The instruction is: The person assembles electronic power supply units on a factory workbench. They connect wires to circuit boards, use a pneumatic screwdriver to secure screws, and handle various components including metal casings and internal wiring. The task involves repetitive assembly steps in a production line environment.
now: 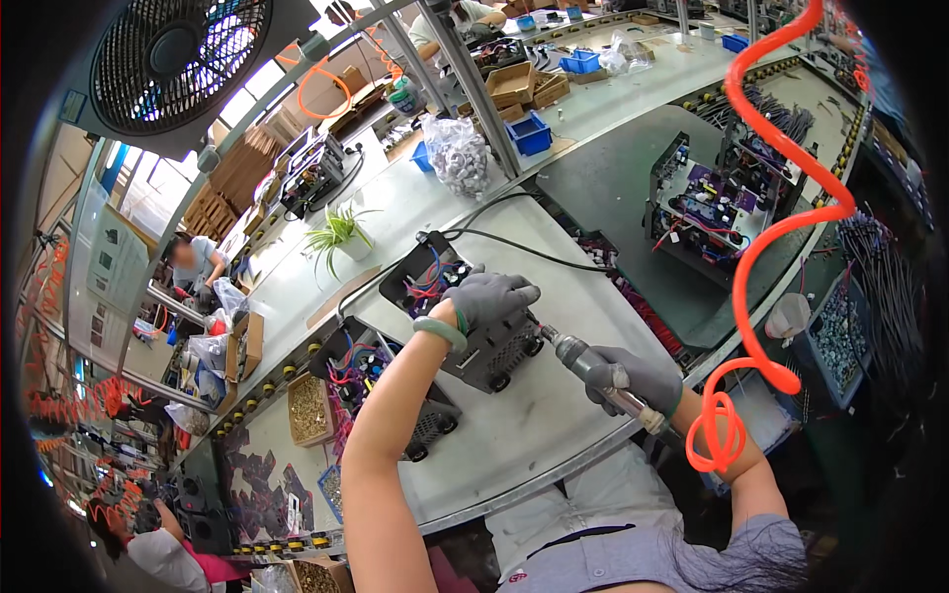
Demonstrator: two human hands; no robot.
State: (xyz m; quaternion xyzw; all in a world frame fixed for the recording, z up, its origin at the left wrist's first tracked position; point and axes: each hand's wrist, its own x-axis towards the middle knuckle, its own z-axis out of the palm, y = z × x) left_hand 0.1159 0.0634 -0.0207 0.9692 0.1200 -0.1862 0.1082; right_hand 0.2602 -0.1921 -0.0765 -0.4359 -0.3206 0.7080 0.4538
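Note:
My left hand [491, 299], in a grey glove, lies over the top edge of a black metal case [484, 348] with its fingers bent around it. The case has perforated vents, small black feet, and red and blue wires inside. My right hand [633, 381], also gloved, is closed round an air screwdriver [578, 358]. Its bit points at the right side of the case, just below my left fingers; whether it touches a screw is too small to tell. A second open case [395, 385] with wires stands to the left, partly behind my left forearm.
An orange coiled air hose [756, 247] hangs at the right. Black cable [534, 247] crosses the pale bench. Further units [712, 208] sit on the green conveyor. A screw box [309, 408], a potted plant [341, 234] and a fan [173, 59] are at the left; other people work beyond.

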